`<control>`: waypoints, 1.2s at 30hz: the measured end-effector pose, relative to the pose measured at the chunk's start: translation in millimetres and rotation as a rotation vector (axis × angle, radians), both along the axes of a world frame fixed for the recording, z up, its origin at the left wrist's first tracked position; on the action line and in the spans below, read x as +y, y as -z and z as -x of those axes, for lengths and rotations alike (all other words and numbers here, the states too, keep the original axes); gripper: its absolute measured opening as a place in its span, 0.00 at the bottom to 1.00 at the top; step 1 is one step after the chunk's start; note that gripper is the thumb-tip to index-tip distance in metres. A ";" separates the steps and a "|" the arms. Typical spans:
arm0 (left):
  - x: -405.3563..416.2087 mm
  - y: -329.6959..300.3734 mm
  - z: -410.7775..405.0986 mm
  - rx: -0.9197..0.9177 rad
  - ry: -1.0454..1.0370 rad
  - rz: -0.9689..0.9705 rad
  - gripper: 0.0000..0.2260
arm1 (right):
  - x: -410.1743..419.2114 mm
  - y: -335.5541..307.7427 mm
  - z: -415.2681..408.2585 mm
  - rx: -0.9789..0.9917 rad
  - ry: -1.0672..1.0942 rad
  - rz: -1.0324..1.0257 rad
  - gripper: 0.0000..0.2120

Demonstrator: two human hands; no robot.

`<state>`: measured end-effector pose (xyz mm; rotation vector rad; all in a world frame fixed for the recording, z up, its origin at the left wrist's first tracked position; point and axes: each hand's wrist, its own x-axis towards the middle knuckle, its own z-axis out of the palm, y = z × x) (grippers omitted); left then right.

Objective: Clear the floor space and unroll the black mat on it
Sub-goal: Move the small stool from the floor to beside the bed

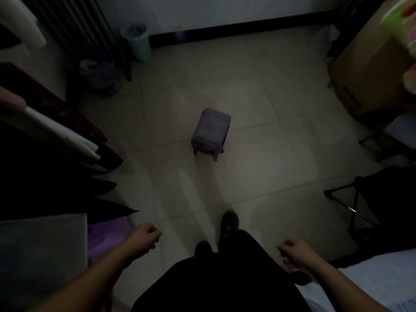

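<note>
Standing alone near the middle of the pale tiled floor (258,122), the small grey cushioned stool with short wooden legs (211,131) sits well apart from everything else; no black mat can be picked out in this dim view. Your left hand (143,238) hangs above the floor's near edge with its fingers curled loosely in, gripping nothing. Your right hand (297,253) hangs likewise, fingers bent inward and empty. Your dark shoe (229,221) steps forward between them. Along the far edge, a pale round waste bin (136,41) stands by the wall. A brown cardboard box (369,70) fills the far right corner.
</note>
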<state>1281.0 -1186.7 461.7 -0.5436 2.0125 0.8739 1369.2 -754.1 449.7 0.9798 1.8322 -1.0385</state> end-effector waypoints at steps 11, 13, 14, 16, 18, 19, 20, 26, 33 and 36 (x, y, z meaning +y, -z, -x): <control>20.5 21.1 139.0 -0.169 0.188 0.103 0.10 | 53.5 63.6 177.9 -0.171 -0.077 -0.004 0.11; 23.0 14.8 179.9 -0.167 0.148 0.130 0.11 | 64.8 64.3 230.3 -0.180 -0.131 -0.019 0.13; 25.8 13.0 203.5 -0.159 0.136 0.129 0.11 | 68.2 63.8 259.8 -0.175 -0.157 -0.023 0.14; 34.8 10.7 255.4 -0.124 0.119 0.120 0.13 | 71.6 59.9 324.2 -0.149 -0.216 -0.027 0.14; 48.5 7.6 307.4 -0.068 0.051 0.114 0.13 | 66.6 50.4 388.6 -0.081 -0.242 -0.022 0.13; 57.2 5.5 331.3 -0.049 0.014 0.108 0.12 | 60.3 44.7 418.3 -0.047 -0.220 -0.010 0.11; 65.6 5.1 354.1 -0.031 -0.014 0.095 0.12 | 52.2 40.6 445.8 -0.013 -0.183 0.008 0.10; 101.6 61.7 453.1 -0.014 0.082 0.003 0.09 | -17.7 70.0 561.7 0.109 -0.052 0.180 0.09; 99.4 232.4 488.8 -0.119 0.369 0.026 0.10 | -100.7 238.8 570.6 -0.159 0.534 0.351 0.09; 87.3 307.6 484.4 -0.183 0.475 0.039 0.10 | -131.0 327.3 559.9 -0.279 1.089 0.460 0.14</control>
